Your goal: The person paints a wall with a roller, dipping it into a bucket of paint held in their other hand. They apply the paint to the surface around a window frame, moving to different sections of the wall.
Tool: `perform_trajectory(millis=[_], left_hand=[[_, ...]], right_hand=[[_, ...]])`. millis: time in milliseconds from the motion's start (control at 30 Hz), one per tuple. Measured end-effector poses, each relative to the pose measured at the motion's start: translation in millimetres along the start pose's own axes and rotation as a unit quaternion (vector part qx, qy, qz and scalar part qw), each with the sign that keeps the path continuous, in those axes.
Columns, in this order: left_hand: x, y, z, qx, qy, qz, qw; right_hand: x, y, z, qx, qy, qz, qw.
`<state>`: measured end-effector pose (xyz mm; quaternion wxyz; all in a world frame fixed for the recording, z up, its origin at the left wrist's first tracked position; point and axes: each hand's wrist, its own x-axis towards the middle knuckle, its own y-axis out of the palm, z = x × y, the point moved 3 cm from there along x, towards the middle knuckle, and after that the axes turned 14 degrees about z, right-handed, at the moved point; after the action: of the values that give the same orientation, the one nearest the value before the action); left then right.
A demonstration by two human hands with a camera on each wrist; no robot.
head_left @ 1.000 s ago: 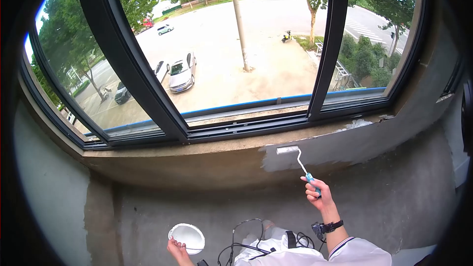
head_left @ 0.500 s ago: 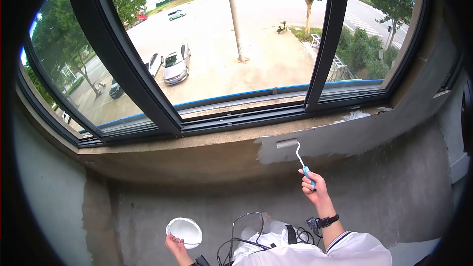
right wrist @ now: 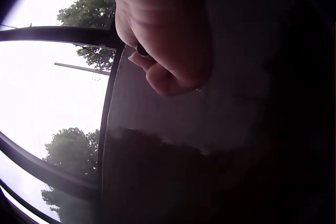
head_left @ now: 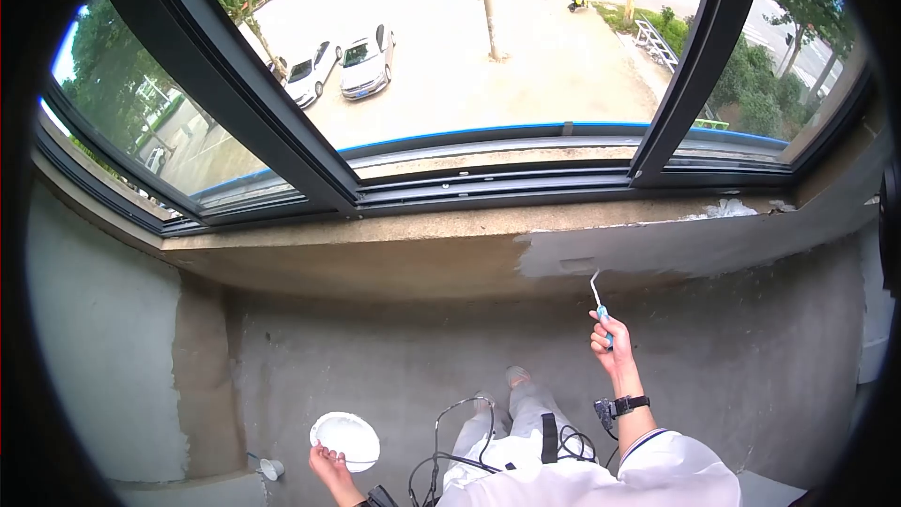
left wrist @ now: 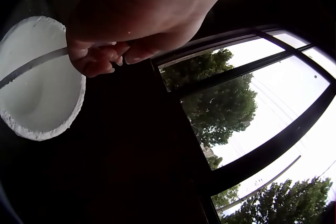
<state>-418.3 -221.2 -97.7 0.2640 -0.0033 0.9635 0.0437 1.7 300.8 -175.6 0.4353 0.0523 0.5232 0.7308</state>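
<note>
In the head view, my right hand (head_left: 612, 343) grips the blue handle of a paint roller (head_left: 595, 288). Its sleeve lies against the wall below the window, within a light grey coated patch (head_left: 648, 249), and blends in with that colour. The right wrist view has my right hand (right wrist: 163, 40) with curled fingers, the roller mostly hidden behind it. Low at the left, my left hand (head_left: 330, 463) holds a white bucket (head_left: 361, 430) by its handle. From the left wrist, the bucket's crusted rim (left wrist: 39, 134) and pale inside show, with the handle running into my curled fingers.
Bare brown wall (head_left: 375, 268) borders the coated patch on the left. Above runs a rough sill (head_left: 422, 227) under a dark window frame (head_left: 526, 178). A small white cup (head_left: 271, 469) is on the floor at left. Black cables (head_left: 436, 451) hang by my legs.
The roller has moved down the wall, a little further below the sill. My view has tilted downward, bringing my legs and the cup into sight. The bucket stays in my left hand.
</note>
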Motion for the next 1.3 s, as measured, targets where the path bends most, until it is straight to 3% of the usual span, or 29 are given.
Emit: perform_trajectory(millis=[300, 700, 767, 933, 1300], left_hand=[[-16.5, 15.0, 14.4, 0.02, -0.001, -0.033, 0.999], [-37.5, 28.7, 28.7, 0.1, -0.019, -0.001, 0.995], [-33.9, 30.5, 34.3, 0.098, -0.025, 0.038, 0.994], [-29.3, 27.9, 42.5, 0.08, -0.029, -0.01, 0.996], [-14.5, 32.5, 46.9, 0.031, -0.019, -0.014, 0.999]], right_hand=[[33.0, -47.7, -14.4, 0.027, 0.033, -0.017, 0.999], [66.0, -107.0, -32.0, 0.011, 0.064, -0.05, 0.997], [74.5, -115.8, -33.5, 0.013, 0.07, -0.053, 0.996], [87.8, -127.1, -33.6, 0.02, 0.089, -0.073, 0.993], [39.3, -55.6, 4.2, 0.014, 0.072, -0.006, 0.997]])
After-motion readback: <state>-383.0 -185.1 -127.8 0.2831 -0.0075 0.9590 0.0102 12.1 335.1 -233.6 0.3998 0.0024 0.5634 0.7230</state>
